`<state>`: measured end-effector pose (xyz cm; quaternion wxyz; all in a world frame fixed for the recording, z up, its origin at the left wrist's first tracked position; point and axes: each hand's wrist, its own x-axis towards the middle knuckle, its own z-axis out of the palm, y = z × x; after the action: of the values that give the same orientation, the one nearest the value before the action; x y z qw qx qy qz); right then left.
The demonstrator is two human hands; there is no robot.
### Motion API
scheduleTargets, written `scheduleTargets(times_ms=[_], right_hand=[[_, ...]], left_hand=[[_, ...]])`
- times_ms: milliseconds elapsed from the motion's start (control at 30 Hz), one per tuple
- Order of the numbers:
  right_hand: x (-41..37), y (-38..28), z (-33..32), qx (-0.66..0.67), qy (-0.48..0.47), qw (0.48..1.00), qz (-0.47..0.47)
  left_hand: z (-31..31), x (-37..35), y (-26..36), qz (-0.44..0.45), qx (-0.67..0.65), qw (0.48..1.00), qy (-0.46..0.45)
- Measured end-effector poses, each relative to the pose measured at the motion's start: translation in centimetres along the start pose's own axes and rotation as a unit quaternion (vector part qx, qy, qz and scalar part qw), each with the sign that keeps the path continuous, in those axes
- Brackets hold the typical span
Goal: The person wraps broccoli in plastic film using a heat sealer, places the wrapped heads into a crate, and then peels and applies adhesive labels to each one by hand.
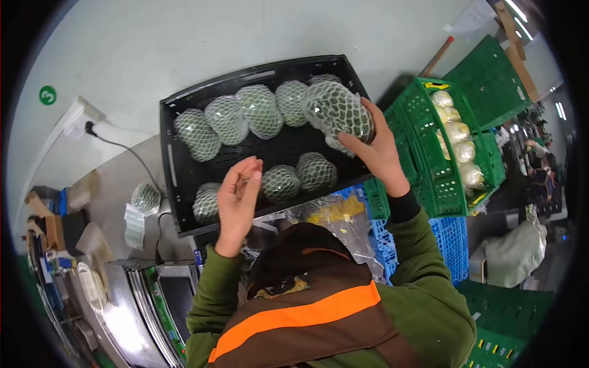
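Note:
My right hand [379, 147] grips a round green fruit in white foam netting [337, 109], its fingers along the right side and thumb low on the front. That fruit is at the right end of a black crate [264, 76], partly covering another netted one behind it. Over the crate's near side, my left hand [240, 193] holds nothing, fingers extended and thumb a little apart. Near it are a netted fruit [206, 202] on its left and another netted fruit [281, 182] on its right. Several more netted fruits [260, 110] form the crate's back row.
To the right, a green crate [423, 144] contains several pale wrapped round items [457, 132]. Blue crates [451, 242] stand below it. One netted fruit [146, 198] sits on the metal counter [116, 211] at left, near a black cable [132, 153]. A wall [215, 37] rises behind.

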<state>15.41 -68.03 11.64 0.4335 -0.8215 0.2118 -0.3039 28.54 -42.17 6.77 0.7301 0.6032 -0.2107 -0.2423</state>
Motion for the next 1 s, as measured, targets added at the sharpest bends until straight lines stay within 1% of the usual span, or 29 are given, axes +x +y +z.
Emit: scheduleTargets(times_ms=[67,100,133,167,200,233,267,300,333,400,433,500,533,600,667,733,833,900,967,1000], right_hand=[[0.6,1.2,-1.8,-0.034,-0.012,0.999,0.039],[0.9,2.2,-2.2,-0.044,-0.012,0.998,0.047],[1.1,3.4,-2.5,-0.074,-0.034,0.995,0.057],[1.1,4.5,-2.6,-0.104,-0.058,0.991,0.068],[1.2,5.6,-2.5,-0.145,-0.075,0.985,0.056],[1.3,6.9,-2.3,-0.151,-0.077,0.984,0.062],[1.3,8.1,-2.0,-0.219,-0.09,0.971,0.037],[1.3,9.0,-1.9,-0.285,-0.103,0.953,0.011],[1.3,9.4,-1.7,-0.313,-0.114,0.943,0.015],[1.1,9.9,-1.3,-0.339,-0.125,0.932,0.027],[1.0,10.3,-1.1,-0.358,-0.13,0.924,0.037],[0.9,10.9,-0.9,-0.367,-0.136,0.92,0.029],[0.8,11.1,-0.8,-0.372,-0.142,0.916,0.036],[0.8,11.1,-0.7,-0.376,-0.148,0.913,0.045],[0.9,10.7,-0.5,-0.389,-0.181,0.898,0.1],[0.8,10.6,-0.3,-0.392,-0.189,0.894,0.108],[0.3,11.6,0.0,-0.407,-0.215,0.881,0.112],[0.3,12.2,0.5,-0.418,-0.231,0.872,0.112],[0.4,12.7,1.0,-0.473,-0.352,0.793,0.153],[0.2,12.7,1.2,-0.469,-0.324,0.814,0.115]], left_hand=[[-0.2,1.8,-1.7,0.003,0.027,0.999,-0.017],[0.1,2.8,-2.2,-0.005,0.019,1.0,-0.023],[0.4,4.1,-2.8,0.004,0.11,0.991,-0.07],[0.8,5.2,-3.4,0.014,0.201,0.972,-0.118],[1.7,6.2,-4.2,0.012,0.24,0.96,-0.144],[2.8,6.9,-4.9,0.007,0.234,0.961,-0.147],[3.9,7.4,-5.6,0.072,0.324,0.922,-0.201],[5.1,7.6,-6.4,0.139,0.408,0.867,-0.251],[6.2,7.7,-7.6,0.137,0.401,0.87,-0.252],[8.0,7.6,-10.2,0.199,0.486,0.794,-0.305],[8.2,8.1,-11.3,0.195,0.482,0.798,-0.305],[8.5,9.3,-12.2,0.058,0.437,0.799,-0.41],[8.5,9.8,-12.1,0.047,0.429,0.79,-0.436],[8.5,9.8,-11.9,0.036,0.43,0.788,-0.44],[8.0,10.4,-11.9,0.027,0.435,0.781,-0.446],[7.6,10.9,-11.5,0.038,0.393,0.808,-0.437],[7.5,10.9,-10.6,0.01,0.408,0.8,-0.44],[7.6,11.1,-10.4,0.008,0.415,0.794,-0.444],[7.7,11.0,-10.3,0.005,0.42,0.79,-0.448],[7.6,11.1,-10.1,-0.004,0.419,0.787,-0.452]])
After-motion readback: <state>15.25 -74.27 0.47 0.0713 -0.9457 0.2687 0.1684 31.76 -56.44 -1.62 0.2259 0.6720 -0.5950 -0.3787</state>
